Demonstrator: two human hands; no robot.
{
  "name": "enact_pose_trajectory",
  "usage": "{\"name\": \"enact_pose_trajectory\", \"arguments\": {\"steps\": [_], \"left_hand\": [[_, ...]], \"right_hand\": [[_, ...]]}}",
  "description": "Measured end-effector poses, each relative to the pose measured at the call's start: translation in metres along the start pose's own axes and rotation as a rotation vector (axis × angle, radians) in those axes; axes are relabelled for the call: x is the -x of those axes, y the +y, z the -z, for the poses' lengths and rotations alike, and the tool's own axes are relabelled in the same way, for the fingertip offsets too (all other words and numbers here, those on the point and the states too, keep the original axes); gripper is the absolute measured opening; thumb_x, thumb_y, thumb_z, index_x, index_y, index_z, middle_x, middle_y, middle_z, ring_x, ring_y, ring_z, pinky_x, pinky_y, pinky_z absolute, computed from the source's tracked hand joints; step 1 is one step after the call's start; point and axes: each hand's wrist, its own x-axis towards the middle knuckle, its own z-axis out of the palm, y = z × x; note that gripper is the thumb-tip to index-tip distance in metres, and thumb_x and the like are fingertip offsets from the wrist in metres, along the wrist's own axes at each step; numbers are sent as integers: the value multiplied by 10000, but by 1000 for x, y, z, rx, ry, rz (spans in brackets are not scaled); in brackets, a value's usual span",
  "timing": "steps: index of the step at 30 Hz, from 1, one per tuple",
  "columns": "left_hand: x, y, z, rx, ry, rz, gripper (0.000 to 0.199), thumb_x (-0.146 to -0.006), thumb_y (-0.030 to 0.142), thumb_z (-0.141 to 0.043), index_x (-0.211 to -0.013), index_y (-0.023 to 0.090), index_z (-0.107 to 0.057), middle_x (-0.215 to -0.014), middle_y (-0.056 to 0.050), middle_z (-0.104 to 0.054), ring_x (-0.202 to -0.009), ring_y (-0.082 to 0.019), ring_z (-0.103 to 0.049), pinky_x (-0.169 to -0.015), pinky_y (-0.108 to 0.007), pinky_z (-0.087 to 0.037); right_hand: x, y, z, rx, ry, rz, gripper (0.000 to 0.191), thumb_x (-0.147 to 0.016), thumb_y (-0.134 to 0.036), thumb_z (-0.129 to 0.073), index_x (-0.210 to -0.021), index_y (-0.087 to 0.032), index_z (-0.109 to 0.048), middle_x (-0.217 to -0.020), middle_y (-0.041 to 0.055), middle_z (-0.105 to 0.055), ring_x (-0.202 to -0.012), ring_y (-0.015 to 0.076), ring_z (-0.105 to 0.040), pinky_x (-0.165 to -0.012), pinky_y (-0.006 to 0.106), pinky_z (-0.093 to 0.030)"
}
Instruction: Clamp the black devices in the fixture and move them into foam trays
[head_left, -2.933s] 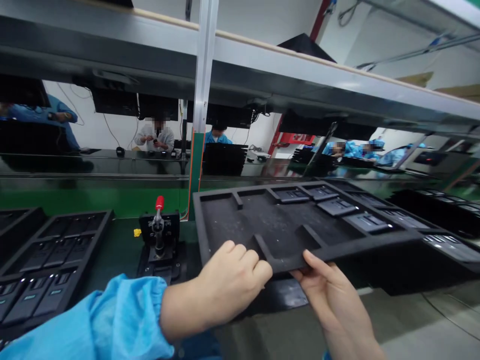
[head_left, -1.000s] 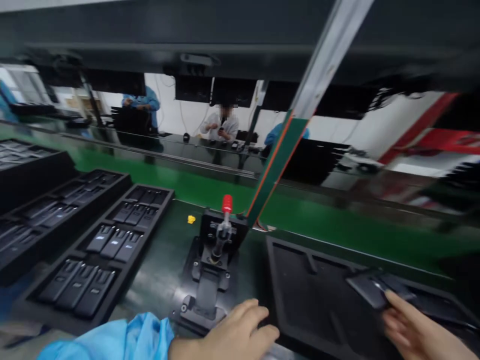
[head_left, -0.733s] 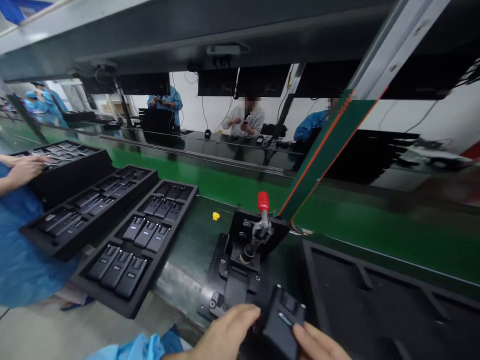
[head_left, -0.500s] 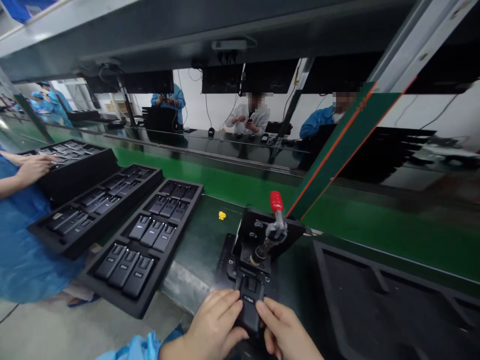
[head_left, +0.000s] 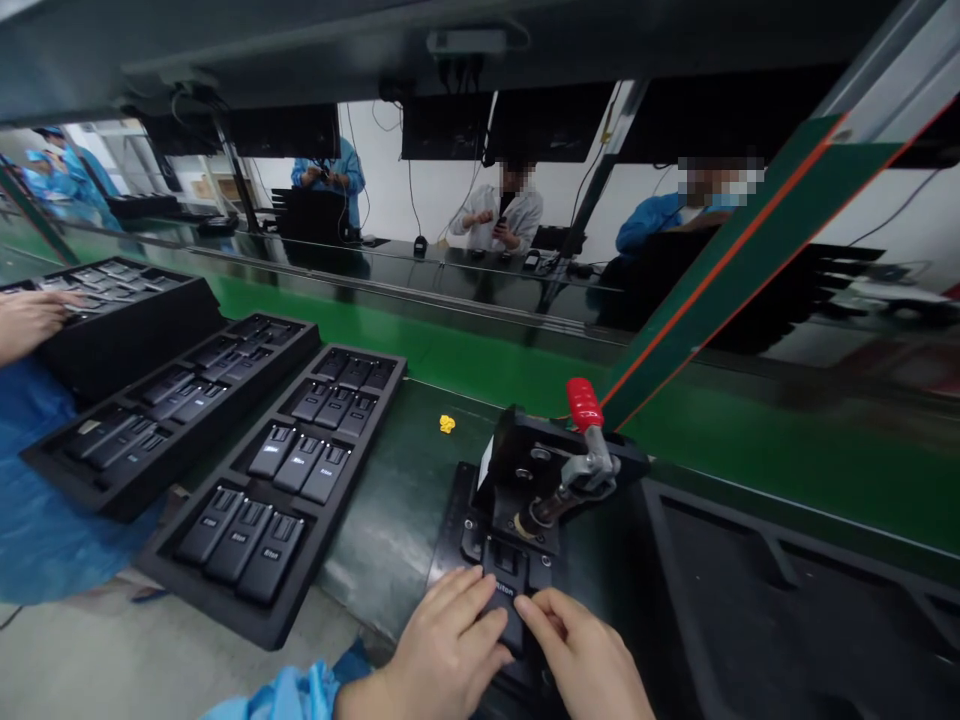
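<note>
A black rectangular device with a pale brand label (head_left: 507, 588) lies flat in a dark fixture, its far end under a toggle clamp (head_left: 559, 495) with a red handle (head_left: 583, 404). My left hand (head_left: 456, 632) grips the device from the left, its fingers reaching onto the top face and covering part of it. On the right edge, my right hand (head_left: 581, 650) pinches the device between thumb and fingers; some of those fingertips are hidden. The clamp's red handle points up, and neither hand touches it.
To the left stands a black tray (head_left: 281, 622) with rows of similar devices, and another such tray (head_left: 112, 492) beyond it. A co-worker's hand (head_left: 30, 322) is at the far-left tray. A black tray (head_left: 679, 610) lies right; a small yellow item (head_left: 447, 424) rests behind.
My left fingers have moved further over the device's top, covering more of it. The right hand keeps its pinch at the edge. The whole view has shifted slightly, and the co-worker's hand appears further left.
</note>
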Motion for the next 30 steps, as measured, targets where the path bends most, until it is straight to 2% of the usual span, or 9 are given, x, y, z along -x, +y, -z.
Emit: {"name": "enact_pose_trajectory", "arguments": {"steps": [4,7,13,15,17,20,22,26,30], "left_hand": [[-1,0,-2,40,17,41,323,-918,263,-352,-813,152,-636,-876,-50,-705,-869,-185,-663,-788,-312,-574],[-1,-3,3,21,-20,6,324,-916,275,-359,-844,135,-642,-904,-60,-702,-907,-207,-654,-791,-336,-572],[8,-6,2,8,-73,-216,499,-874,535,-374,-993,127,-636,-1008,-79,-682,-1064,-253,-582,-846,-402,-539],[15,-4,-5,6,-49,-204,455,-879,499,-400,-989,127,-638,-1001,-75,-684,-1062,-233,-583,-912,-401,-500],[20,-2,-12,12,-7,-175,354,-887,408,-436,-960,132,-646,-996,-63,-686,-1057,-214,-585,-975,-394,-449],[24,-1,-17,10,30,-162,283,-869,353,-474,-934,141,-651,-1006,-49,-684,-1054,-202,-584,-1003,-381,-422],[25,-2,-17,-10,13,-179,275,-849,365,-507,-943,148,-648,-1021,-45,-679,-1062,-199,-577,-999,-375,-426],[27,-4,-14,-34,-34,-175,275,-824,375,-554,-983,167,-637,-1075,-30,-660,-1123,-190,-532,-1037,-371,-381],[30,-4,-12,-37,-47,-162,281,-832,379,-544,-1005,176,-631,-1108,-16,-645,-1153,-188,-505,-1070,-376,-330]], "right_hand": [[-3,4,-3,42,-14,28,432,-579,-627,-311,-420,-241,-424,-391,-13,-454,-413,206,-471,-451,295,-342],[-3,2,21,16,72,81,451,-594,-641,-358,-408,-242,-456,-378,-14,-445,-379,187,-455,-405,278,-334],[-31,-54,118,-104,831,242,349,-691,-542,-498,-785,-232,-628,-746,39,-620,-656,198,-576,-644,331,-464],[-52,-82,135,-235,739,310,350,-741,-481,-529,-940,-203,-605,-890,61,-621,-756,184,-589,-695,328,-479],[-74,-109,140,-408,495,259,323,-803,-412,-556,-1003,-158,-566,-949,82,-613,-764,161,-602,-678,299,-492],[-96,-143,138,-642,90,50,266,-913,-336,-458,-1013,-97,-516,-864,96,-618,-657,146,-622,-599,275,-503],[-98,-160,137,-755,-44,-9,286,-958,-326,-351,-963,-90,-513,-688,39,-586,-545,120,-593,-545,254,-496],[-72,-175,145,-934,85,85,322,-963,-333,-330,-804,-138,-531,-519,-48,-414,-359,25,-389,-383,146,-344],[-38,-141,143,-779,83,328,447,-874,-576,-369,-640,-228,-523,-404,-40,-296,-298,52,-264,-319,201,-258]]}}
